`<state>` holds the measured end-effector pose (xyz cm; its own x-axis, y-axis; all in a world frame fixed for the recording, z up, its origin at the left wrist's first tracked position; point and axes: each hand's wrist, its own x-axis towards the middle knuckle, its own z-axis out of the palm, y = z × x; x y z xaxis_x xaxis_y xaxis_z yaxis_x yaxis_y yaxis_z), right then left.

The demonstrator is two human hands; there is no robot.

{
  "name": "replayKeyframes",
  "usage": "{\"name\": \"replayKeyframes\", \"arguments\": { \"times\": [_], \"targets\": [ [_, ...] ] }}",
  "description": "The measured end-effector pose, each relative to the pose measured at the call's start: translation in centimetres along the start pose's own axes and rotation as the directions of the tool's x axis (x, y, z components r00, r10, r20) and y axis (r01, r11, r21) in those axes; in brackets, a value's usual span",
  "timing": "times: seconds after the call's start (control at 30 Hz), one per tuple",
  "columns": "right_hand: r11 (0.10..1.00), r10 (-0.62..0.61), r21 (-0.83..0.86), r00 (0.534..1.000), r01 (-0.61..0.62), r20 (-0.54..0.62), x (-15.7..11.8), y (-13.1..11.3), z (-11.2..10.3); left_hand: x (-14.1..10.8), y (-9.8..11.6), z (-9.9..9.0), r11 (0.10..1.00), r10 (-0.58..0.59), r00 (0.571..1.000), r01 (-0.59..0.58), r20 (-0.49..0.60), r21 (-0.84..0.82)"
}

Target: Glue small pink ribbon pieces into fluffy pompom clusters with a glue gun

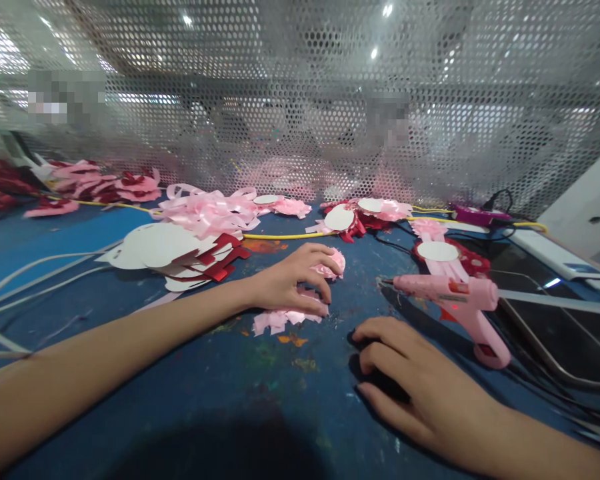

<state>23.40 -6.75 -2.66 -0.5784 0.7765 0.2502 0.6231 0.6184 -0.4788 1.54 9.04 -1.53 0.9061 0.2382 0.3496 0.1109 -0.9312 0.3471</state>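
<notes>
My left hand [297, 280] curves over pink ribbon pieces on the blue table, its fingers bent around them. A round pink rosette [337, 263] shows past its fingertips, and a pleated strip of pink ribbon [285, 319] lies under the thumb. The hand hides whether these are joined. My right hand [405, 380] rests on the table with bent fingers apart and nothing in them. Just beyond it lies a pink glue gun [460, 297] on its side, nozzle pointing left and a small red light showing.
White oval cards with red ribbon tails [155, 247] are stacked at left. Behind are loose pink ribbon [205, 210], finished-looking rosettes with white discs [339, 218] and a yellow cord [280, 236]. A dark tablet-like panel [555, 313] and cables lie right. A perforated metal screen [300, 100] stands behind.
</notes>
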Motion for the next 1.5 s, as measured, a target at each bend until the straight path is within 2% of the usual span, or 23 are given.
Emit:
{"name": "replayKeyframes", "arguments": {
  "times": [0.13, 0.23, 0.3, 0.4, 0.57, 0.73, 0.83, 0.97, 1.07, 1.23, 1.4, 1.5],
  "targets": [
    [1.0, 0.001, -0.001, 1.0, -0.001, 0.01, 0.0, -0.1, -0.1, 0.1, -0.1, -0.2, 0.993, -0.069, 0.995, 0.076, 0.076, -0.094],
    [1.0, -0.007, -0.007, 1.0, 0.007, 0.016, 0.0, -0.1, -0.1, 0.2, 0.0, -0.4, 0.948, -0.148, 0.989, 0.137, -0.017, -0.285],
    [1.0, -0.009, -0.012, 1.0, 0.01, 0.016, 0.0, -0.1, 0.0, 0.2, 0.2, -0.5, 0.899, -0.222, 0.97, 0.167, -0.094, -0.404],
    [1.0, -0.011, -0.016, 1.0, 0.011, 0.009, 0.0, 0.0, 0.0, 0.1, 0.2, -0.5, 0.853, -0.298, 0.943, 0.194, -0.147, -0.485],
    [1.0, -0.015, -0.017, 1.0, 0.015, 0.004, 0.2, 0.0, -0.1, -0.1, -0.3, -0.3, 0.738, -0.465, 0.861, 0.248, -0.207, -0.628],
    [1.0, -0.009, -0.018, 1.0, 0.009, 0.0, 0.2, -0.1, -0.2, -0.1, -1.1, -0.1, 0.633, -0.591, 0.765, 0.244, -0.256, -0.735],
    [1.0, -0.015, -0.021, 1.0, 0.015, -0.007, 0.2, -0.1, -0.2, -0.1, -1.3, 0.0, 0.593, -0.626, 0.737, 0.24, -0.253, -0.769],
    [1.0, -0.018, -0.023, 1.0, 0.018, -0.011, 0.1, -0.1, -0.1, -0.1, -1.3, 0.0, 0.546, -0.637, 0.747, 0.264, -0.189, -0.795],
    [1.0, -0.017, -0.02, 1.0, 0.017, -0.006, 0.1, -0.1, -0.1, -0.1, -0.9, -0.2, 0.508, -0.607, 0.791, 0.304, -0.084, -0.806],
    [1.0, -0.018, -0.016, 1.0, 0.018, 0.003, 0.1, -0.1, -0.2, -0.1, 0.6, -0.4, 0.461, -0.485, 0.863, 0.392, 0.144, -0.796],
    [1.0, -0.01, -0.023, 1.0, 0.011, 0.023, 0.2, -0.2, -0.3, 0.1, 2.3, -0.5, 0.395, -0.386, 0.878, 0.435, 0.284, -0.809],
    [1.0, -0.01, -0.023, 1.0, 0.01, 0.025, 0.3, -0.2, -0.3, 0.1, 2.4, -0.5, 0.336, -0.379, 0.878, 0.424, 0.291, -0.841]
  ]
}}
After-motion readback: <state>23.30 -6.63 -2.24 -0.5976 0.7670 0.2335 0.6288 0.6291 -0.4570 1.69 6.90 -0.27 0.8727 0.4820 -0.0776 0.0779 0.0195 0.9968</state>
